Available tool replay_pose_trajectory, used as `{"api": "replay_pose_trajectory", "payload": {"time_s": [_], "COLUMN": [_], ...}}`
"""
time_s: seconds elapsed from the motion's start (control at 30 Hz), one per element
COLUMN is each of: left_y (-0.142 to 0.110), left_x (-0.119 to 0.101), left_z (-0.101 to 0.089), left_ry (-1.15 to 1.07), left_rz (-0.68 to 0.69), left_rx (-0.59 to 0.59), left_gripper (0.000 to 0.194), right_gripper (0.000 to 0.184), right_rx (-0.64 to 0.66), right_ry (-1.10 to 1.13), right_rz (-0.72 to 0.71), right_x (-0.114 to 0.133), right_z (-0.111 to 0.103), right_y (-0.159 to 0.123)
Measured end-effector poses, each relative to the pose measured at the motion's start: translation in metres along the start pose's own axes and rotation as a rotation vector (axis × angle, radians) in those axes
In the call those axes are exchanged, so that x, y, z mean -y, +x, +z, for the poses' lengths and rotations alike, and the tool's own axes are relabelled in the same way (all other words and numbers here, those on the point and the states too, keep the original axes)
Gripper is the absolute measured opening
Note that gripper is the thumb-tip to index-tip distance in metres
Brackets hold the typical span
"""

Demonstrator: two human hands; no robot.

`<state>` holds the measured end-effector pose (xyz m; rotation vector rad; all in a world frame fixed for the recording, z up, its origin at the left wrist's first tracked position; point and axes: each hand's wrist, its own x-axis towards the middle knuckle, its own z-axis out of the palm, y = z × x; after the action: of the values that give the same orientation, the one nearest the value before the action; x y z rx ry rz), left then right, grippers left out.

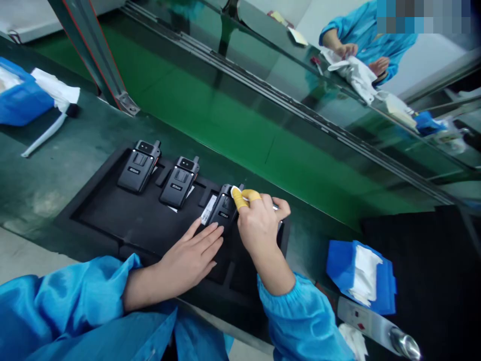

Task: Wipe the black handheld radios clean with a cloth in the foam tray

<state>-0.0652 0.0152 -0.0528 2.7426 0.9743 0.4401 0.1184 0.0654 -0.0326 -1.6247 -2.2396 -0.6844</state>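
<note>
Three black handheld radios with stub antennas and "Riton" labels lie face down on a black foam tray [90, 220]: a left radio [137, 168], a middle radio [178, 185] and a right radio [224, 208]. My left hand [184, 260] lies flat, fingers stretched, its fingertips against the lower end of the right radio. Yellow finger cots cover two fingers of my right hand [259, 220], which pinches at the top of that radio near its camera. A bit of white, seemingly cloth, shows at the fingertips; most of it is hidden.
A blue bin [340, 265] with white cloths and a clear bottle [366, 321] stand at right. Another blue bin [26, 105] and a white-handled brush [47, 133] are at left. Beyond the glass partition [210, 115], another person's hands [356, 55] handle white cloth.
</note>
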Motion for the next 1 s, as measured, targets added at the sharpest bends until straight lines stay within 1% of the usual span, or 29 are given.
{"api": "replay_pose_trajectory", "payload": {"time_s": [0.07,0.13,0.33,0.43,0.5,0.6,0.7,0.8,0.9,1.0], "left_y": [-0.001,-0.001,-0.002,-0.002,-0.003,-0.003,-0.002,-0.001,-0.003,-0.009], "left_x": [0.002,0.002,0.002,0.002,0.002,0.002,0.002,0.001,0.001,0.005], "left_z": [0.002,0.003,0.006,0.008,0.009,0.010,0.011,0.013,0.013,0.005], "left_ry": [-0.003,0.001,0.006,-0.015,-0.026,-0.038,-0.051,-0.064,-0.070,-0.094], "left_rz": [0.005,0.013,0.008,0.004,0.007,0.009,-0.003,-0.007,0.003,-0.015], "left_rx": [-0.001,-0.012,-0.058,-0.083,-0.070,-0.060,-0.071,-0.069,-0.064,-0.051], "left_gripper": [0.036,0.037,0.036,0.035,0.036,0.036,0.037,0.039,0.039,0.040], "right_gripper": [0.023,0.025,0.027,0.027,0.025,0.023,0.024,0.024,0.025,0.025], "right_rx": [0.031,0.053,0.050,0.050,0.059,0.062,0.075,0.095,0.124,0.157], "right_ry": [0.008,0.003,-0.059,-0.078,-0.095,-0.067,0.047,0.100,0.067,0.004], "right_rz": [-0.025,-0.020,0.040,0.088,0.127,0.146,0.081,0.028,0.040,0.067], "right_x": [0.006,0.009,0.000,-0.003,-0.002,0.010,0.029,0.040,0.034,0.022], "right_z": [0.004,0.006,0.011,0.008,0.003,-0.008,-0.015,-0.015,-0.014,-0.018], "right_y": [0.006,0.005,-0.010,-0.017,-0.022,-0.031,-0.036,-0.040,-0.045,-0.050]}}
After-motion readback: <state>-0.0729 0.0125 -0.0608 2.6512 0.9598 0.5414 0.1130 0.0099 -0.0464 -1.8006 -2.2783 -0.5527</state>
